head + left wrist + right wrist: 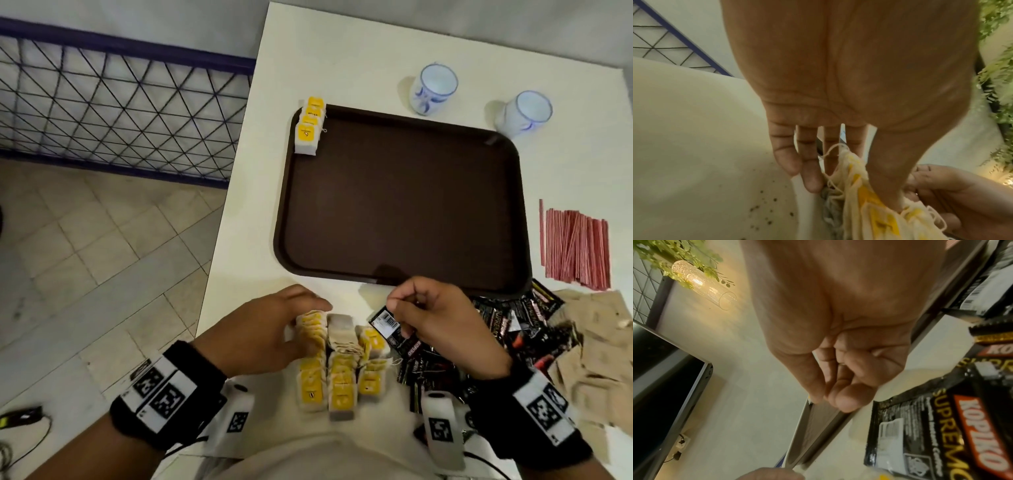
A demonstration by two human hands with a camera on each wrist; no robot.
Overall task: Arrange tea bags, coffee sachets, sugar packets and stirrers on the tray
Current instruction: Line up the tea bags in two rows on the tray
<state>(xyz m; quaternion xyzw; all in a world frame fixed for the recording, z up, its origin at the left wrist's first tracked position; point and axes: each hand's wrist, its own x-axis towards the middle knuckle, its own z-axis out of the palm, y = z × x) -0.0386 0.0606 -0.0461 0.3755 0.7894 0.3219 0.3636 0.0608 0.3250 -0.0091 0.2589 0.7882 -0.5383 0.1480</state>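
Note:
A brown tray (pixel 400 205) lies mid-table with a short row of yellow-tagged tea bags (pixel 309 125) on its far left corner. A larger heap of tea bags (pixel 342 377) sits near the table's front edge. My left hand (pixel 301 318) is on the heap's far end. In the left wrist view the left hand (pixel 855 194) pinches a bunch of tea bags (pixel 875 216) between thumb and fingers. My right hand (pixel 404 308) hovers beside the heap, above black coffee sachets (pixel 513 329). Its fingers (pixel 842 399) are curled against the thumb with nothing visible between them.
Red-striped stirrers (pixel 575 250) lie right of the tray, with brown sugar packets (pixel 599 342) nearer me. Two cups (pixel 433 89) (pixel 524 113) stand behind the tray. The table's left edge (pixel 219 240) drops to a tiled floor beside a blue wire fence (pixel 120 113).

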